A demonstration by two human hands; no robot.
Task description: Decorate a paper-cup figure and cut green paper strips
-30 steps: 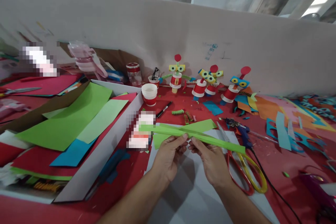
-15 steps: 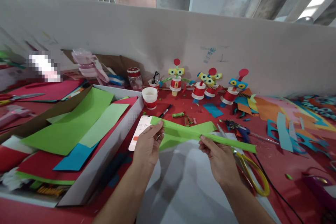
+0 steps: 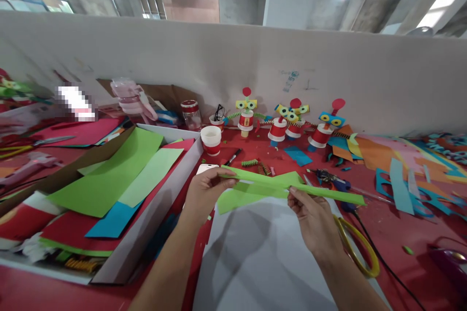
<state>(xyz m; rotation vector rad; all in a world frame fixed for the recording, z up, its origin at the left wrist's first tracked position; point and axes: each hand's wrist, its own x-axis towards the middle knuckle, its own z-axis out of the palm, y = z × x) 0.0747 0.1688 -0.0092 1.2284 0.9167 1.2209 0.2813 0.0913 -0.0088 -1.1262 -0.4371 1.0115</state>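
Observation:
A long, narrow folded strip of green paper (image 3: 332,194) stretches between my two hands over the work surface. My left hand (image 3: 207,188) pinches it near its left end, fingers closed. My right hand (image 3: 312,221) grips it further along between thumb and fingers, and the strip's free end sticks out to the right. Beneath the strip lies another green paper piece (image 3: 231,200) on a white sheet (image 3: 262,252). A phone (image 3: 206,169) is mostly hidden behind my left hand. Beside my right wrist lie scissors with a yellow handle (image 3: 372,263).
An open box (image 3: 175,184) of coloured paper stands at left. Behind are a paper cup (image 3: 210,140), a marker (image 3: 233,156), coiled paper springs (image 3: 249,162) and several paper-cup figures (image 3: 245,120). A glue gun (image 3: 339,183) and blue scraps (image 3: 383,184) lie at right.
My left hand has turned over the strip, its fingers now lying along the top edge and covering more of the phone. The strip looks narrower there. The view has shifted slightly.

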